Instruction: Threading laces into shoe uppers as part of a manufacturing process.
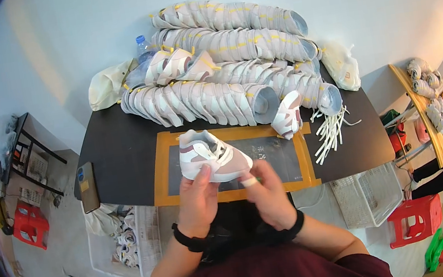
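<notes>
- Hands first: your left hand [196, 197] grips the near side of a small white and dusty-pink shoe [211, 155], thumb pressed against its side, fingers closed around it.
- Your right hand [267, 192] is curled shut just right of the shoe's toe, pinching something thin and green that is too small to make out; a pale bandage wraps one finger.
- That shoe sits above the near edge of the counter [120, 153], over a dark mat [282, 158] bordered in orange tape.
- A second matching shoe [288, 115] stands on its end at the far right corner of the mat.
- Beyond the mat, long rows of nested shoes [210, 103] lie stacked toward the far wall.
- A bundle of white laces [332, 130] lies to the right of the mat.
- A phone [88, 186] rests at the counter's left edge.
- A red stool [414, 218] stands on the floor at the near right.
</notes>
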A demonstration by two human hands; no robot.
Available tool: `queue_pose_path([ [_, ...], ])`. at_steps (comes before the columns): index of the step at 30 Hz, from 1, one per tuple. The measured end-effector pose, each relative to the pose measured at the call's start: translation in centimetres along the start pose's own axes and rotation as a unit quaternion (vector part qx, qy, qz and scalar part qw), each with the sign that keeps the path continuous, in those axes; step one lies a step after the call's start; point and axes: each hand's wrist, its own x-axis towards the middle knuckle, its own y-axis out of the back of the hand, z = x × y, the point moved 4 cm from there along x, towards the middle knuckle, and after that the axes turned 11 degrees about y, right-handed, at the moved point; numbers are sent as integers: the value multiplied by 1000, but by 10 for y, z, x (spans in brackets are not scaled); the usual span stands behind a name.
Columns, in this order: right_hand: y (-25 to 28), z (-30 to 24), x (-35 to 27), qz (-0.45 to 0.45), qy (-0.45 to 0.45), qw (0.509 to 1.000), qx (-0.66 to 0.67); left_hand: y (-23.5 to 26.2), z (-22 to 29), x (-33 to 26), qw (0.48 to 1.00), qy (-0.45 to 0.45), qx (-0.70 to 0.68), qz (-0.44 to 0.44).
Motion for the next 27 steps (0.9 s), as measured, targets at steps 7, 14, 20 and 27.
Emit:
queue_pose_path([
  [7,25,-67,21,-65,221,951,-206,12,4,-13,989,136,-40,-46],
  [14,1,-52,25,-222,206,916,-263,7,-1,-19,985,170,21,-21],
  [20,3,-28,27,-175,149,964,-130,5,4,-16,983,160,81,-25],
  [27,-2,-10,40,-140,-57,987,53,16,13,-1,983,157,97,-10],
])
